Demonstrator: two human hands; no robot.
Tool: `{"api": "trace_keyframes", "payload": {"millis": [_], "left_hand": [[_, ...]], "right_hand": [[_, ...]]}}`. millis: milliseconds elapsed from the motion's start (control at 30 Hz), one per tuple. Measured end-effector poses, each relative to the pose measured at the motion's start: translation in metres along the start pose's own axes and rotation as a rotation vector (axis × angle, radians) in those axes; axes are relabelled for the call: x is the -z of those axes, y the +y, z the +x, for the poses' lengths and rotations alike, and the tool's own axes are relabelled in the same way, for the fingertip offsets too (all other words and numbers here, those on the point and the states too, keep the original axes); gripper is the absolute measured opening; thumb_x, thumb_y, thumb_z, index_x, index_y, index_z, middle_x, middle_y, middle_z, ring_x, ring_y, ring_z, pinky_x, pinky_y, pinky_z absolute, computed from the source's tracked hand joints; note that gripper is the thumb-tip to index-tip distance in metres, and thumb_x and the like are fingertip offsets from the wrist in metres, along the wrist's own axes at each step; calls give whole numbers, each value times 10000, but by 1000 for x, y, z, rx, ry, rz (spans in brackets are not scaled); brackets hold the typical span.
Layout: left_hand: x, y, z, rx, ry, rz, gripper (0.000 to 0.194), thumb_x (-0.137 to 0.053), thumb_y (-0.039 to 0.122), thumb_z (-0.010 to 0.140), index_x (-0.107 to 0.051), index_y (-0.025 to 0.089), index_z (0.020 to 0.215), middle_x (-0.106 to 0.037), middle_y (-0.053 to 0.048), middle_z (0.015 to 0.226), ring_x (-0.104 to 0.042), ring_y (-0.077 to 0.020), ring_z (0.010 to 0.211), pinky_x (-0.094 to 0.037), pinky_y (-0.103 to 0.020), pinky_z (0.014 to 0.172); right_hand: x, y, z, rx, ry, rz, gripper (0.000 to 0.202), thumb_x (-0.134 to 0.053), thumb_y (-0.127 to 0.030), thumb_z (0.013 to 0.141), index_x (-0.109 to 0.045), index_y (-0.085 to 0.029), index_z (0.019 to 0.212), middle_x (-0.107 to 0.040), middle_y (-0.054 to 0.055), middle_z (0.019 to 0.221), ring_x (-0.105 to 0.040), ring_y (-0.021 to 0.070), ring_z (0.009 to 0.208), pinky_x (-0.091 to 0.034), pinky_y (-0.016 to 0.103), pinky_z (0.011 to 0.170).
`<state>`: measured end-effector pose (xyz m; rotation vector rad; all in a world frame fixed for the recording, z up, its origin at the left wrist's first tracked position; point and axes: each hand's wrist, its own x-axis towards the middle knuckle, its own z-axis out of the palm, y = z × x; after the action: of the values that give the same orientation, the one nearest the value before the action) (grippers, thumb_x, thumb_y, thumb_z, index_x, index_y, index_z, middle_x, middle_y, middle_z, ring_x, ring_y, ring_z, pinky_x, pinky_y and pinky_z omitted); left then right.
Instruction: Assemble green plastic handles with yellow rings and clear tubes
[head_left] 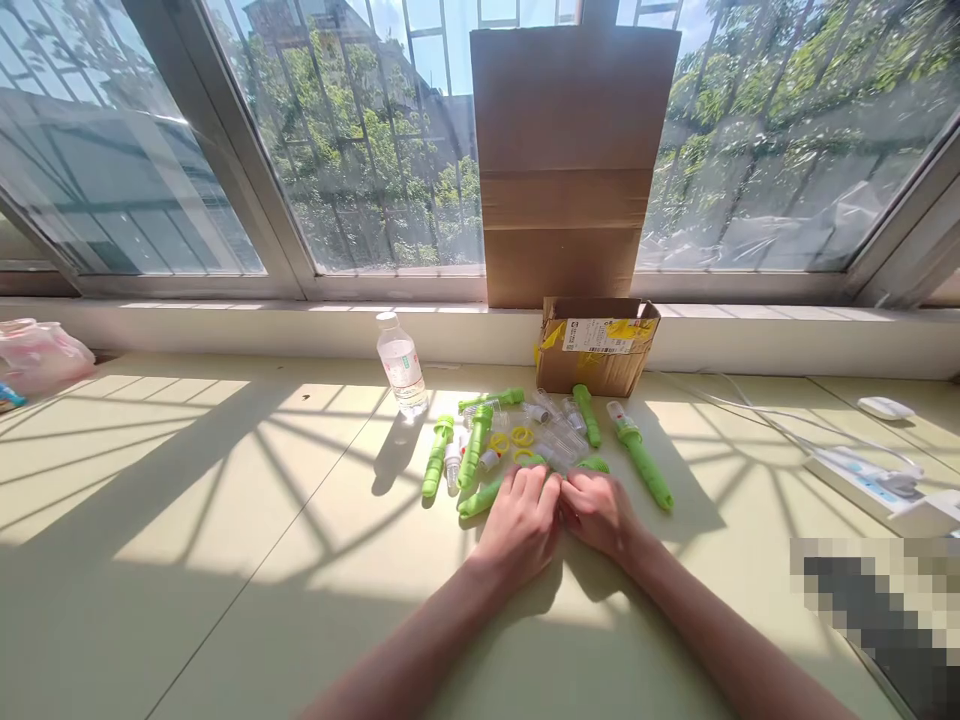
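My left hand (pixel 523 520) and my right hand (pixel 600 508) meet at the near side of a pile of parts, fingers curled and pressed together. Whatever lies between the fingertips is hidden. A green tube (pixel 480 497) lies just left of my left hand, and green threaded ends show behind both hands. Beyond them are clear plastic tubes (pixel 559 440) and yellow rings (pixel 522 436). More green tubes lie at the left (pixel 433 465) and middle (pixel 475 450). Right of my right hand, a green tube (pixel 649 472) has a clear tip.
A water bottle (pixel 403 372) stands behind the pile at the left. An open cardboard box (pixel 592 365) sits by the sill, with a cardboard sheet (pixel 566 160) upright behind it. A power strip (pixel 862 480) with cables lies right; a pink object (pixel 45 355) sits far left.
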<state>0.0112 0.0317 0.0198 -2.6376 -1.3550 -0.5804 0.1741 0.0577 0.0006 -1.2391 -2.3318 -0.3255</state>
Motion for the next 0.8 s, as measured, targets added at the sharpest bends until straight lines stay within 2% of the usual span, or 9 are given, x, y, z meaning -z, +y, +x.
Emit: {"api": "trace_keyframes", "payload": {"millis": [100, 167, 267, 400, 500, 567, 667, 800], "left_hand": [[3, -1, 0, 13, -33, 1, 360, -394, 199, 889, -465, 141, 1236, -541, -125, 1088, -495, -268, 970, -441, -423, 870], [3, -1, 2, 9, -41, 32, 334, -379, 194, 898, -479, 144, 1213, -547, -112, 1034, -502, -260, 932, -443, -418, 843], [-1, 0, 3, -11, -36, 96, 298, -359, 200, 916, -504, 135, 1168, -548, -101, 966, -509, -256, 891, -441, -418, 811], [-5, 0, 1, -20, -33, 142, 227, -398, 232, 915, -546, 139, 1060, -549, -97, 951, -509, -262, 896, -429, -424, 809], [-6, 0, 0, -20, -42, 174, 204, -428, 175, 883, -552, 140, 1040, -551, -95, 939, -510, -260, 888, -424, -415, 798], [-7, 0, 1, -24, -47, 189, 213, -439, 149, 866, -554, 137, 1044, -553, -94, 921, -512, -256, 867, -426, -402, 773], [-6, 1, 2, -7, -28, 182, 163, -446, 225, 894, -566, 142, 967, -553, -92, 881, -518, -259, 852, -430, -396, 756], [-5, 2, 2, 23, -17, 167, 245, -482, 377, 900, -563, 146, 897, -558, -93, 857, -532, -266, 844, -442, -402, 745]], "right_hand": [[8, -5, -1, -61, -41, 10, 219, -457, -138, 839, -663, -190, 787, -637, 47, 688, -533, 151, 569, -298, 275, 522], [10, -3, -5, -176, -78, -11, 238, -447, -162, 869, -678, -205, 903, -664, 49, 719, -554, 160, 565, -308, 281, 515], [5, 3, -14, -254, 4, -18, 275, -456, -206, 894, -676, -192, 1057, -686, 65, 758, -596, 180, 617, -341, 283, 526], [-3, 10, -19, -378, 156, -22, 256, -469, -255, 911, -697, -187, 1006, -684, 49, 763, -612, 170, 654, -368, 265, 548], [-4, 14, -17, -494, 269, -49, 257, -489, -276, 894, -693, -190, 1025, -669, 47, 788, -592, 177, 667, -381, 266, 566], [-3, 17, -14, -565, 334, -69, 268, -494, -282, 884, -693, -187, 1036, -663, 70, 842, -587, 207, 742, -404, 280, 609], [-2, 22, -12, -550, 385, -21, 269, -504, -289, 869, -706, -154, 985, -656, 113, 891, -576, 250, 869, -434, 305, 681], [-2, 18, -14, -526, 349, 198, 225, -502, -263, 877, -694, -171, 949, -647, 25, 690, -568, 152, 596, -418, 256, 588]]}}
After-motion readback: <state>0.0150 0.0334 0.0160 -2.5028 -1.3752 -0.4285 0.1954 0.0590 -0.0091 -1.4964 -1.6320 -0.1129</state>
